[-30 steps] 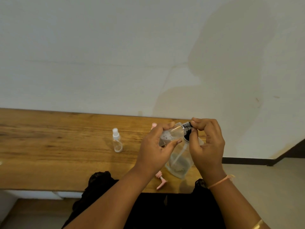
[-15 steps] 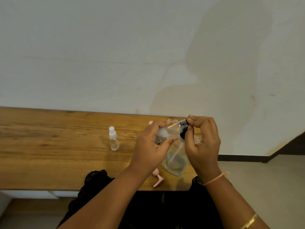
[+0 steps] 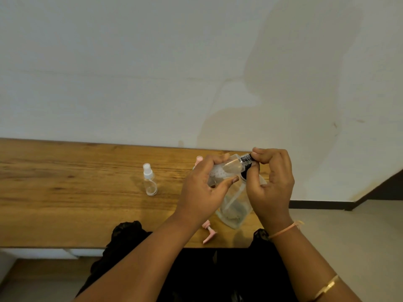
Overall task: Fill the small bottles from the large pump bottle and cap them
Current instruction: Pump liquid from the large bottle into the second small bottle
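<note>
Small bottle (image 3: 229,168): held tilted above the surface (image 3: 65,192), gripped in the curled fingers of the left hand (image 3: 202,190).
Black cap (image 3: 246,158): pinched by the right hand (image 3: 270,186) at the bottle's 2 o'clock end.
Large bottle (image 3: 234,210): stood beneath both hands.
Pink pump (image 3: 209,234): laid at its 7 o'clock.
Spray bottle (image 3: 150,182): stood upright at 9 o'clock, apart.

**A:** What sits on the counter (image 3: 65,203)?

**B:** A spray bottle (image 3: 149,182) stands upright about midway between the back and front edges, left of the hands. At the right end stands the large bottle (image 3: 235,205). A pump (image 3: 209,233) lies near the front edge, just left of the large bottle.

**A:** Where are the hands?

**B:** Above the right end, over the large bottle. The left hand (image 3: 202,192) holds a small bottle (image 3: 226,171) tilted, neck to the right. The right hand (image 3: 270,184), just right of it, pinches the cap (image 3: 246,158) on that neck.
</note>
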`<state>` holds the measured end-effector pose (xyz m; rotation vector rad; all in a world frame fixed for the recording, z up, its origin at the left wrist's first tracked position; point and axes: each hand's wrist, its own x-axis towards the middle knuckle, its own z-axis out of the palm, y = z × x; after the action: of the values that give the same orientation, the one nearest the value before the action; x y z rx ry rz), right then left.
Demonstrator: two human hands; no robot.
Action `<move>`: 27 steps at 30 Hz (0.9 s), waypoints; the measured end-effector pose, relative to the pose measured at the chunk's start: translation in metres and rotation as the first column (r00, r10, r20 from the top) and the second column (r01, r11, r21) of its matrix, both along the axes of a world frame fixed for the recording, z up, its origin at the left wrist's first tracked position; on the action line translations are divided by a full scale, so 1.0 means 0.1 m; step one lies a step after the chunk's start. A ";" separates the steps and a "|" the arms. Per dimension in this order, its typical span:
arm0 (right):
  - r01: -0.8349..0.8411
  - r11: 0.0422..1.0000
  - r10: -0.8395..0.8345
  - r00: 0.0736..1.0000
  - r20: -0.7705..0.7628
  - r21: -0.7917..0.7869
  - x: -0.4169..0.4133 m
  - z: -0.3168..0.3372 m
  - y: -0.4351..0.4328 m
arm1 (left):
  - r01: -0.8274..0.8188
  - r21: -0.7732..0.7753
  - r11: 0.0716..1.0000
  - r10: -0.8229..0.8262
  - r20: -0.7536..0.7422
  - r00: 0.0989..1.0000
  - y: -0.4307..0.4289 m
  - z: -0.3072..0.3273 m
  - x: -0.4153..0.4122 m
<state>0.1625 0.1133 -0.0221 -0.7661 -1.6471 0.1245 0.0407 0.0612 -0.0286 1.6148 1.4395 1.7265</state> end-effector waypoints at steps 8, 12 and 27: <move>-0.038 0.999 0.038 0.999 -0.025 -0.021 -0.01 -0.02 0.05 | -0.003 -0.001 1.000 0.003 0.000 1.000 0.02 -0.01 -0.01; -0.071 0.996 0.070 0.997 -0.013 -0.049 0.04 -0.08 0.10 | 0.045 -0.074 0.996 -0.043 0.029 0.999 0.03 -0.02 0.00; 0.002 1.000 -0.002 1.000 0.025 0.001 0.01 -0.04 0.05 | 0.026 -0.058 0.998 -0.024 0.034 0.999 0.00 0.01 0.02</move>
<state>0.1633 0.1186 -0.0260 -0.7713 -1.6697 0.1133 0.0425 0.0616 -0.0280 1.5601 1.4353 1.6735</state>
